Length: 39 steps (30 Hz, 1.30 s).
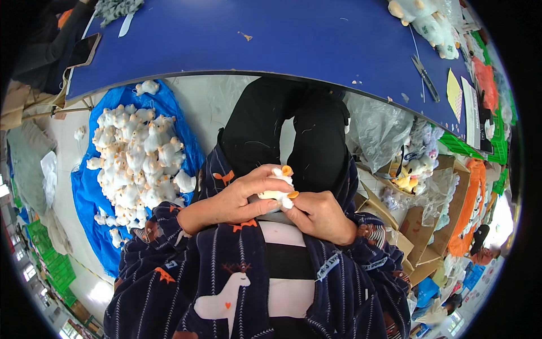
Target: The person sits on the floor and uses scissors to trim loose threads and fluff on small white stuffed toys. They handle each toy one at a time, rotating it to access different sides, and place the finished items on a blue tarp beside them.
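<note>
Over my lap I hold a small white plush toy (pixel 275 195) with orange round tips. My left hand (pixel 237 198) is closed around it from the left, thumb below and fingers above. At its lower right side my right hand (pixel 323 216) is closed, with thumb and forefinger pinched against the toy. Whether a needle or thread is between those fingertips is too small to tell. Down to the left, a heap of similar white plush toys (pixel 138 158) lies on a blue plastic sheet (pixel 82 186).
Ahead is a blue table (pixel 271 39) with scissors (pixel 424 78), a phone (pixel 84 51) and white plush toys (pixel 432 25) on it. To the right stand an open cardboard box (pixel 420 237) and a clear plastic bag (pixel 378 127). A dark sleeve (pixel 42 53) shows at far left.
</note>
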Tool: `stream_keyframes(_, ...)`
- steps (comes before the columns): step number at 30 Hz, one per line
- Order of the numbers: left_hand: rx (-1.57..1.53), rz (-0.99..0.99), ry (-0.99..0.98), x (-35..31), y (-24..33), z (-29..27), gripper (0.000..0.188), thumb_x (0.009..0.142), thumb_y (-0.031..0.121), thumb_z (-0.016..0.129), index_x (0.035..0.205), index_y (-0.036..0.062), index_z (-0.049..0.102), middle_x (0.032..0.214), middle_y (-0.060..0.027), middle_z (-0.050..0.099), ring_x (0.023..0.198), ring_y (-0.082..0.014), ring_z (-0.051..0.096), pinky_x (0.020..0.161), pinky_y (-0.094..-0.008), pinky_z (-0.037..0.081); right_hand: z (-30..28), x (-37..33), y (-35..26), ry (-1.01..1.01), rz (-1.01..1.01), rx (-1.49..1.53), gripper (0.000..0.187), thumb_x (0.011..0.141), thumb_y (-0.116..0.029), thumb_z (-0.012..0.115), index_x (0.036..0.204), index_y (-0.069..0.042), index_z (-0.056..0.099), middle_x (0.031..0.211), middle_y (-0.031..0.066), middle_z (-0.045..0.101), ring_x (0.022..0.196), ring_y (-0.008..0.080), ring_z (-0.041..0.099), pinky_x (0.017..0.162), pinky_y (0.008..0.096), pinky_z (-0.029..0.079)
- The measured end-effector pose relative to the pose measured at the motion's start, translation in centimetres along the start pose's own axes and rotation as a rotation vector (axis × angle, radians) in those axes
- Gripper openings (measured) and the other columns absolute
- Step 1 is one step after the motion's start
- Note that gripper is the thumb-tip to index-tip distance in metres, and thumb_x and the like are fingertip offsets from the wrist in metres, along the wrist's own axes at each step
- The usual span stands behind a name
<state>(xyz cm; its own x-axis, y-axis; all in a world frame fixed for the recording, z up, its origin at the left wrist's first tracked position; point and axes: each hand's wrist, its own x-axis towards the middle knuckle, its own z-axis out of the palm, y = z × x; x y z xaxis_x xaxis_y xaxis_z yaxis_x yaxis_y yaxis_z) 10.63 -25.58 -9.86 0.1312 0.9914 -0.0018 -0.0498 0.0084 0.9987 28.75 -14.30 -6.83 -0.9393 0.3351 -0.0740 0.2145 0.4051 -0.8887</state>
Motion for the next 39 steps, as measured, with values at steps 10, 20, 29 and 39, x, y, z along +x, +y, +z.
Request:
stream_keyframes(10, 0.000, 0.058, 0.004, 0.0, -0.3, 0.2, 0.032, 0.086, 0.018, 0.062, 0.116, 0.0091, 0.058, 0.123, -0.0151, 0.044, 0.115, -0.0273, 0.046, 0.094, -0.0356, 0.038, 0.7, -0.1, 1.9, -0.023, -0.099, 0.250, 0.014, 0.083, -0.013, 0.063, 0.083, 0.001, 0.064, 0.064, 0.0124, 0.059, 0.052, 0.0253, 0.059, 0.047, 0.0306, 0.045)
stream_keyframes(20, -0.161, -0.011, 0.115, -0.2, -0.1, 0.6, 0.028, 0.085, 0.014, 0.061, 0.112, 0.0059, 0.060, 0.121, -0.0145, 0.046, 0.114, -0.0239, 0.047, 0.093, -0.0314, 0.039, 1.1, 0.0, 1.4, 0.024, -0.025, 0.212, 0.017, 0.086, -0.016, 0.060, 0.081, 0.000, 0.064, 0.062, 0.0121, 0.058, 0.052, 0.0264, 0.058, 0.047, 0.0314, 0.045)
stream_keyframes(29, -0.157, -0.014, 0.181, -0.3, 0.1, 1.2, 0.023, 0.086, 0.013, 0.059, 0.107, 0.0044, 0.062, 0.120, -0.0157, 0.048, 0.112, -0.0238, 0.049, 0.092, -0.0309, 0.039, 1.4, 0.1, 1.3, 0.041, -0.023, 0.247, 0.016, 0.086, -0.014, 0.061, 0.081, 0.001, 0.064, 0.062, 0.0118, 0.059, 0.052, 0.0242, 0.059, 0.048, 0.0299, 0.045)
stream_keyframes(39, -0.311, 0.001, 0.238, -0.4, -1.3, 1.6, 0.021, 0.088, 0.006, 0.055, 0.106, -0.0002, 0.061, 0.119, -0.0140, 0.046, 0.110, -0.0205, 0.049, 0.093, -0.0289, 0.038, 2.5, 0.4, 1.6, 0.085, 0.016, 0.282, 0.021, 0.087, -0.017, 0.060, 0.075, 0.000, 0.063, 0.058, 0.0116, 0.056, 0.048, 0.0212, 0.056, 0.045, 0.0292, 0.043)
